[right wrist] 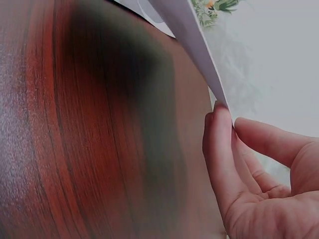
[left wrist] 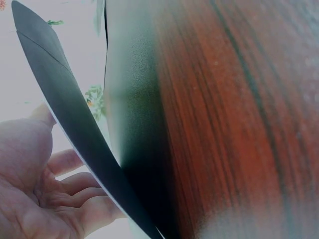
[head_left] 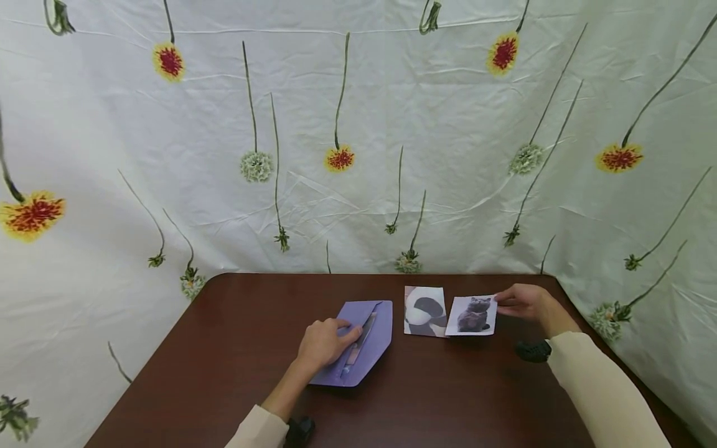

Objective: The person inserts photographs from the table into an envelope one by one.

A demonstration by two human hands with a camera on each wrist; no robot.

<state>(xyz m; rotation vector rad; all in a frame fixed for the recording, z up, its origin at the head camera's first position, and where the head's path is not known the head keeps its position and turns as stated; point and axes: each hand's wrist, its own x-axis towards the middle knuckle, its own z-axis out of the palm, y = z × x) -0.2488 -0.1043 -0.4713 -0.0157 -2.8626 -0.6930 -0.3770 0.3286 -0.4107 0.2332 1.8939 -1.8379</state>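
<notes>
My left hand [head_left: 325, 342] rests on a purple envelope [head_left: 379, 342] whose pointed flap is open on the right. Part of a picture or card [head_left: 363, 339] shows in its slit, next to my thumb. In the left wrist view the envelope [left wrist: 65, 94] is edge-on and tilted off the table, with fingers against its upper face. My right hand [head_left: 523, 302] pinches the right edge of a photo card [head_left: 476, 316] of a grey cat, between thumb and fingers. This card [right wrist: 194, 45] is tilted up in the right wrist view.
A second photo card [head_left: 424, 311], with white and dark rounded shapes, lies just left of the cat card. Both are near the back of the dark brown table [head_left: 442, 398]. A white cloth [head_left: 370, 112] with printed flowers hangs behind the table and at its sides.
</notes>
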